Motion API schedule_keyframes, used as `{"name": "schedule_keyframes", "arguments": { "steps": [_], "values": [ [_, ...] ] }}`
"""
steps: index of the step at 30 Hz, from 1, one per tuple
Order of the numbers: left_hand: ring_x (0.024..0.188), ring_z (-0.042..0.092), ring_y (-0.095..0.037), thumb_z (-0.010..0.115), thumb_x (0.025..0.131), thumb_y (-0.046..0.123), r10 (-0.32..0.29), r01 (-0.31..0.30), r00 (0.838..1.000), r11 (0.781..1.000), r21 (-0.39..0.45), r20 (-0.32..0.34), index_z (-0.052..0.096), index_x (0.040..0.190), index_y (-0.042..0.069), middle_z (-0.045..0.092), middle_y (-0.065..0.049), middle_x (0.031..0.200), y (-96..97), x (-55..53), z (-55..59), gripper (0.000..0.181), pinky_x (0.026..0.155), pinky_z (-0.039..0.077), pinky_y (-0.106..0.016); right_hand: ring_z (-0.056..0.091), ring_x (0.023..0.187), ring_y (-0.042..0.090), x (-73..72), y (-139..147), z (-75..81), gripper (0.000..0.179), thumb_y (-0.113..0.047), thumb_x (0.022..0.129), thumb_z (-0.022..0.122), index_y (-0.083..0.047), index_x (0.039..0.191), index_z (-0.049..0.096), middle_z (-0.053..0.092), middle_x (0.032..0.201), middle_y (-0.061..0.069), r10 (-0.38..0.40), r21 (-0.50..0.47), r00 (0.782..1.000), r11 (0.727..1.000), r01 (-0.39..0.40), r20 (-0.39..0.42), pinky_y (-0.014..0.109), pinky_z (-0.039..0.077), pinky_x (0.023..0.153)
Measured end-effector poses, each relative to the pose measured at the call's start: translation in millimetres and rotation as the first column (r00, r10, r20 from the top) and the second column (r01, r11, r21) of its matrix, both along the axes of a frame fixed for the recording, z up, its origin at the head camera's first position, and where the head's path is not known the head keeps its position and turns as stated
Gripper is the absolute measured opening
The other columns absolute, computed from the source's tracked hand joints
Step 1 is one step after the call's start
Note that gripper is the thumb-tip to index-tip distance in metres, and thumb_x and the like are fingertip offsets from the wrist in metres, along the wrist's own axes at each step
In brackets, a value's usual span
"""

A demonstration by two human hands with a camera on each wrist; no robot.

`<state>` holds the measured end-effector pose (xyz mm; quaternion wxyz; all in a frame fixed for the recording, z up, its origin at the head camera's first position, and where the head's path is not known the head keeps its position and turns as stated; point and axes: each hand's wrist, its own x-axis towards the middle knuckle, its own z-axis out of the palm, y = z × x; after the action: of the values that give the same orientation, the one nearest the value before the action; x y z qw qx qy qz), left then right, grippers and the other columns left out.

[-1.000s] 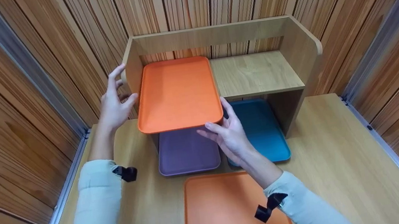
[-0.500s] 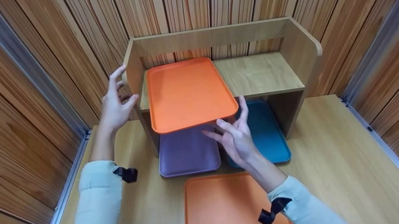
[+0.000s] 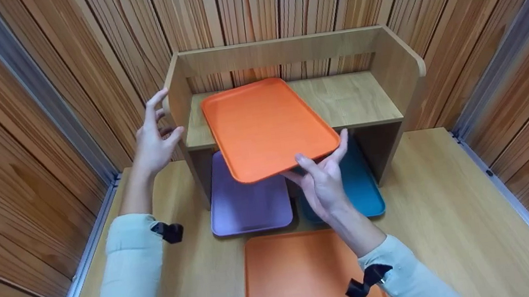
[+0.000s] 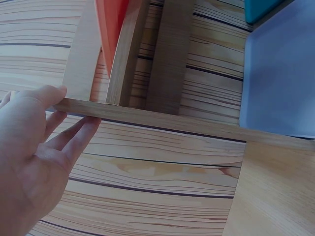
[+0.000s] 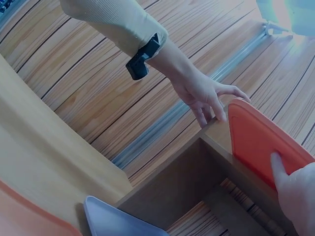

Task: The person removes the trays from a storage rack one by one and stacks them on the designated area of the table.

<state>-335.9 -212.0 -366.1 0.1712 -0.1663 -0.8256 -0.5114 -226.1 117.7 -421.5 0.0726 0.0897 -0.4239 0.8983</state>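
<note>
My left hand [image 3: 153, 137] grips the front edge of the left side panel of a two-level wooden shelf [image 3: 350, 99]; in the left wrist view thumb and fingers lie on either side of that panel [image 4: 162, 119]. An orange tray [image 3: 266, 125] is turned askew over the upper board, its front end jutting past the board's edge. My right hand [image 3: 323, 186] holds this tray near its front right corner, with the thumb at the rim and the fingers partly hidden beneath. In the right wrist view, the right thumb presses on the face of the tray [image 5: 261, 137].
A purple tray [image 3: 250, 209] and a blue tray [image 3: 364, 191] lie side by side in the lower level, front ends sticking out. On the table before the shelf lies another orange tray [image 3: 307, 276]. Wood-patterned walls [image 3: 250, 2] enclose the back and sides.
The right hand has moved right and slightly toward me, turning the orange tray so its front end swings right. The left hand stays at the side panel.
</note>
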Motion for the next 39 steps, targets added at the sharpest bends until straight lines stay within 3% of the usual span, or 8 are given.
{"name": "schedule_keyframes", "arguments": {
  "steps": [4, 8, 15, 22, 28, 35, 39],
  "values": [
    [0.167, 0.042, -0.040, 0.065, 0.108, -0.006, 0.000, 0.000, 1.000, 1.000, -0.003, 0.012, 0.030, 0.175, 0.027, 0.023, -0.008, 0.189, 0.2, 0.8, 0.6, 0.083, 0.128, 0.052, -0.064, 0.063, 0.139, 0.028, -1.1, 3, 3.9, 0.121, 0.009, 0.110, 0.056, -0.051, 0.170, -0.030, 0.029, 0.181, 0.012, -0.078, 0.005, 0.996, 0.997, 0.078, 0.039, 0.047, 0.070, 0.104],
    [0.168, 0.041, -0.041, 0.065, 0.109, -0.005, -0.001, 0.001, 1.000, 1.000, -0.006, 0.025, 0.029, 0.176, 0.028, 0.021, -0.008, 0.189, 0.8, 2.0, 1.2, 0.083, 0.128, 0.051, -0.064, 0.069, 0.127, 0.026, -1.9, 7, 4.7, 0.123, 0.010, 0.110, 0.058, -0.051, 0.171, -0.029, 0.032, 0.178, 0.013, -0.138, 0.016, 0.989, 0.990, 0.137, 0.061, 0.038, 0.072, 0.098],
    [0.168, 0.041, -0.040, 0.064, 0.110, -0.004, -0.009, 0.009, 0.999, 1.000, 0.000, 0.046, 0.027, 0.177, 0.031, 0.020, -0.011, 0.189, 2.1, 3.7, 2.2, 0.084, 0.126, 0.053, -0.065, 0.064, 0.130, 0.026, -2.1, 16, 2.0, 0.115, 0.009, 0.111, 0.056, -0.046, 0.175, -0.023, 0.031, 0.177, 0.010, -0.215, 0.022, 0.969, 0.977, 0.214, 0.118, 0.034, 0.070, 0.101],
    [0.167, 0.042, -0.039, 0.065, 0.109, -0.005, -0.007, 0.007, 1.000, 1.000, -0.001, 0.030, 0.028, 0.176, 0.029, 0.022, -0.009, 0.189, 1.3, 2.8, 2.1, 0.084, 0.129, 0.051, -0.063, 0.068, 0.133, 0.023, 0.7, 25, -0.2, 0.106, 0.005, 0.113, 0.057, -0.041, 0.180, -0.012, 0.035, 0.178, 0.008, -0.278, 0.065, 0.949, 0.960, 0.271, 0.147, 0.032, 0.070, 0.099],
    [0.167, 0.041, -0.039, 0.065, 0.108, -0.006, -0.005, 0.005, 1.000, 1.000, 0.002, 0.019, 0.030, 0.176, 0.028, 0.022, -0.006, 0.189, 0.4, 1.6, 0.2, 0.083, 0.128, 0.051, -0.063, 0.072, 0.122, 0.020, -0.2, 37, -0.1, 0.103, 0.005, 0.112, 0.057, -0.040, 0.182, -0.006, 0.042, 0.176, 0.010, -0.313, 0.064, 0.934, 0.950, 0.307, 0.172, 0.033, 0.072, 0.093],
    [0.168, 0.039, -0.040, 0.065, 0.109, -0.005, -0.005, 0.005, 1.000, 1.000, -0.005, 0.020, 0.030, 0.176, 0.029, 0.020, -0.007, 0.190, 0.6, 2.5, -0.1, 0.083, 0.130, 0.049, -0.064, 0.072, 0.131, 0.021, -3.0, 51, 0.8, 0.100, 0.007, 0.113, 0.053, -0.038, 0.182, -0.004, 0.045, 0.175, 0.012, -0.318, 0.067, 0.932, 0.948, 0.311, 0.176, 0.033, 0.071, 0.095],
    [0.169, 0.039, -0.041, 0.065, 0.109, -0.005, -0.006, 0.006, 1.000, 1.000, -0.006, 0.011, 0.030, 0.176, 0.028, 0.018, -0.008, 0.190, 0.4, 2.4, 0.1, 0.082, 0.130, 0.049, -0.064, 0.075, 0.128, 0.019, -3.6, 59, 1.7, 0.097, 0.006, 0.113, 0.051, -0.037, 0.183, -0.002, 0.045, 0.174, 0.013, -0.320, 0.080, 0.930, 0.947, 0.310, 0.180, 0.030, 0.071, 0.093]
  ]
}}
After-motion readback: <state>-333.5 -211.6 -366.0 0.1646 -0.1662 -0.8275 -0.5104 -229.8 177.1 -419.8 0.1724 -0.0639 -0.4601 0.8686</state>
